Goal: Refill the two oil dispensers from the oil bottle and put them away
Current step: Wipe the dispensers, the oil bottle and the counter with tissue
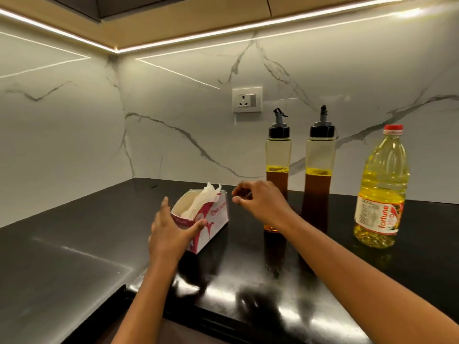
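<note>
Nothing of the refill looks begun: the left dispenser (278,150) and the right dispenser (320,155) stand capped and about half full at the back of the table (74,244). The oil bottle (382,184) stands near them on the right, its red cap on. The left hand (169,234) braces a tissue box (213,219) with spread, straight fingers, while the right hand (260,199) hovers beside the tissue (203,199); its fingers are curled to a pinch, but I cannot tell whether they hold anything.
</note>
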A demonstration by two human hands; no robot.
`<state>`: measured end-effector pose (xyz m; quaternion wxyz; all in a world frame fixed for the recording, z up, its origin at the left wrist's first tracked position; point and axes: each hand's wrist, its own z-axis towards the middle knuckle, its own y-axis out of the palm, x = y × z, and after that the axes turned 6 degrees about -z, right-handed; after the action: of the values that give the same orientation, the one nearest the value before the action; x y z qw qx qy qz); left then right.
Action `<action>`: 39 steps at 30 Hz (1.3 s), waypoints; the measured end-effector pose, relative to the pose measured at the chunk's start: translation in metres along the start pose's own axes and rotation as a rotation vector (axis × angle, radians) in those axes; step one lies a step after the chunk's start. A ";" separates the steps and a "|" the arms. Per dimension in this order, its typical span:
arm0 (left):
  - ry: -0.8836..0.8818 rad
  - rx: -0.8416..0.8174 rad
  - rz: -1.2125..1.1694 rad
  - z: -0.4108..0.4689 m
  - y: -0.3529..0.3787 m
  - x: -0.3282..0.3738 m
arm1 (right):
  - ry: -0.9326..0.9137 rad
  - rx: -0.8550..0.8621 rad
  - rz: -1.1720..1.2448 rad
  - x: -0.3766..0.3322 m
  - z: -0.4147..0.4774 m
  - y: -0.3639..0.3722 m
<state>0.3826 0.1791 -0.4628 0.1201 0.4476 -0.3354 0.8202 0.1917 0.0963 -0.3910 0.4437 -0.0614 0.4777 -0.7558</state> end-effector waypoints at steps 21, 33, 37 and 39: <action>-0.001 -0.045 0.059 0.010 -0.013 -0.026 | -0.424 -0.290 -0.353 -0.054 0.119 0.030; -0.014 -0.018 0.143 0.011 -0.016 -0.019 | -0.207 -0.088 -0.124 -0.076 0.135 0.017; -0.008 -0.026 0.166 0.013 -0.018 -0.015 | -0.181 -0.070 -0.160 -0.081 0.135 0.014; -0.025 -0.027 0.174 0.017 -0.019 -0.015 | -0.171 -0.077 -0.167 -0.083 0.134 0.012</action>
<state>0.4117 0.1840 -0.4601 0.0500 0.4253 -0.3856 0.8173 0.3179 0.0654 -0.3012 0.4158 -0.1823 0.4600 -0.7631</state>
